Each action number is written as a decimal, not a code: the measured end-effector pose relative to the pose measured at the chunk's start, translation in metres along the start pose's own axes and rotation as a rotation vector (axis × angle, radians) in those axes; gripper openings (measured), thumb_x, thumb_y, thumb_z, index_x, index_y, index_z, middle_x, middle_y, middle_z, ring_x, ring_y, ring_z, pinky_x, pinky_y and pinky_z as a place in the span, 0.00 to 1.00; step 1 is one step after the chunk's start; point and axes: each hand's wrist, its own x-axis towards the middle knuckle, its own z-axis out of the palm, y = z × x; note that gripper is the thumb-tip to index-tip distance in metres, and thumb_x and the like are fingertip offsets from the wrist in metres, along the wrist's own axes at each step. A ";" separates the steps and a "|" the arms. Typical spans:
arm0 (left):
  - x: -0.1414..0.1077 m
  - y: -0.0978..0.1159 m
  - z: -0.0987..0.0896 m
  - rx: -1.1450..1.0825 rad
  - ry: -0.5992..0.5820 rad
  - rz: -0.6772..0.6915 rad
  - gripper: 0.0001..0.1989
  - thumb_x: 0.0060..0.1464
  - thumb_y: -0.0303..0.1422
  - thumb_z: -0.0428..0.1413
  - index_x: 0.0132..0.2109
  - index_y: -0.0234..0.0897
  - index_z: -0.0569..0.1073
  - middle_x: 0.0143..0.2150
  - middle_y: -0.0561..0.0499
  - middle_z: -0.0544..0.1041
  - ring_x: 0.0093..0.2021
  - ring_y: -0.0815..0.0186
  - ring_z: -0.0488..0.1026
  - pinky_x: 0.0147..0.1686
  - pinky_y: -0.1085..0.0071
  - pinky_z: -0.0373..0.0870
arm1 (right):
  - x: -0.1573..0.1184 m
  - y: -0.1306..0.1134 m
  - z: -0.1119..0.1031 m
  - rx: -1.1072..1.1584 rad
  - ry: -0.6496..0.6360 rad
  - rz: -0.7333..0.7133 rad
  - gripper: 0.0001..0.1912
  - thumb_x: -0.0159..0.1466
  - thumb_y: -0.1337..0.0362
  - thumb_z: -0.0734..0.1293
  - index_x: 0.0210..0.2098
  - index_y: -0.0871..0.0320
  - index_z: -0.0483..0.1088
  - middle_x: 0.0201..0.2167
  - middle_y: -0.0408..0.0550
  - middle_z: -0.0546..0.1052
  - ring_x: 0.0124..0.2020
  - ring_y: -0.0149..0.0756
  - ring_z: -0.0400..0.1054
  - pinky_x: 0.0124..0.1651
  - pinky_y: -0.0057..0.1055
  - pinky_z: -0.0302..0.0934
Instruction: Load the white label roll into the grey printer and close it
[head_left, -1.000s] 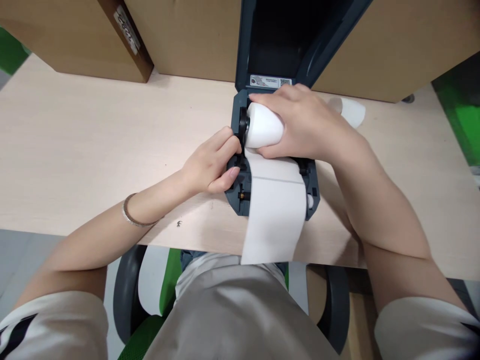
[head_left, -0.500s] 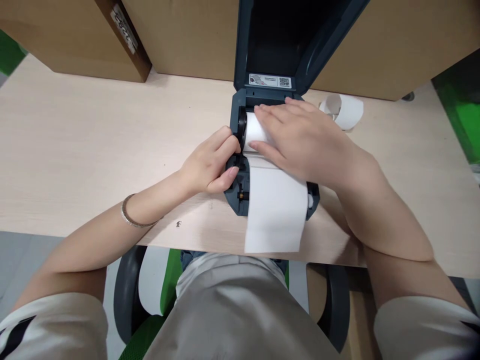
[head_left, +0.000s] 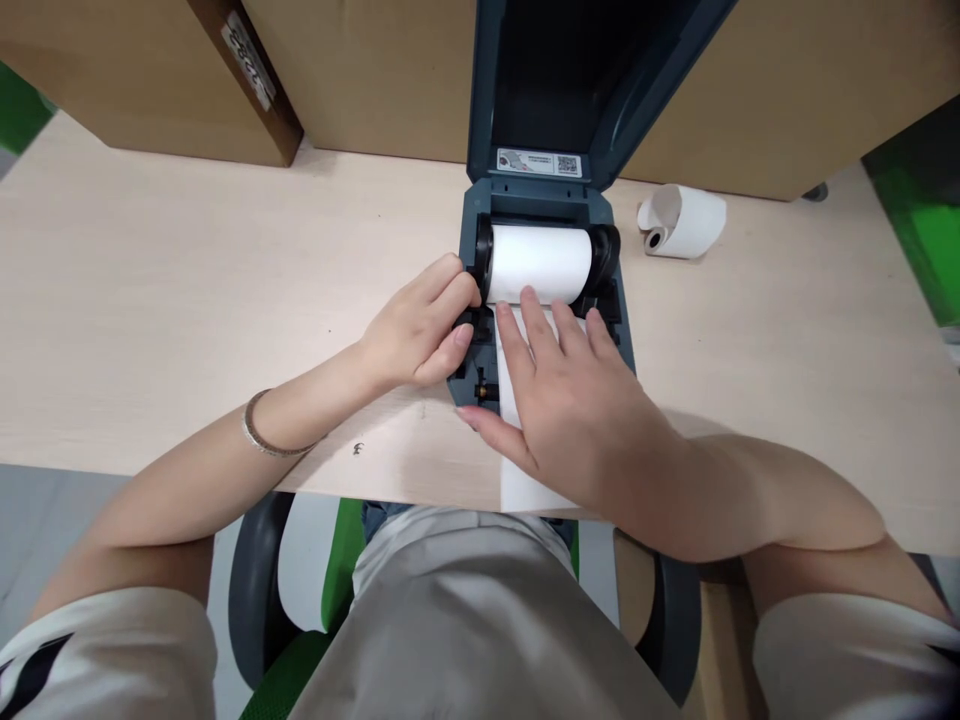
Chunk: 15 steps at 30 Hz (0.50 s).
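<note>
A dark blue label printer (head_left: 536, 205) stands on the table with its lid (head_left: 604, 110) raised. The white paper roll (head_left: 540, 260) lies inside between black holders, and its loose paper strip (head_left: 523, 485) runs forward over the table's front edge. With curled fingers, my left hand (head_left: 420, 320) grips the printer's left side; the fingertips are partly hidden. My right hand (head_left: 577, 410) rests palm down over the strip, fingers spread, tips near the roll's lower edge. It covers much of the strip and the printer's front.
On the table (head_left: 187, 300), right of the printer, lies a small loose roll of white paper (head_left: 694, 222). Large cardboard boxes (head_left: 382, 80) stand along the back, close behind the lid. A chair armrest (head_left: 251, 600) is below the front edge.
My right hand has moved from the top of the roll down toward me onto the paper strip, uncovering the roll and right holder. My left hand has stayed put.
</note>
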 end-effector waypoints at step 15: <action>-0.003 -0.001 -0.001 -0.009 -0.009 -0.036 0.23 0.71 0.50 0.38 0.47 0.41 0.70 0.37 0.49 0.65 0.35 0.61 0.67 0.36 0.64 0.72 | -0.017 -0.014 0.000 -0.036 0.083 -0.018 0.56 0.67 0.31 0.58 0.70 0.79 0.61 0.69 0.76 0.61 0.68 0.73 0.60 0.66 0.62 0.63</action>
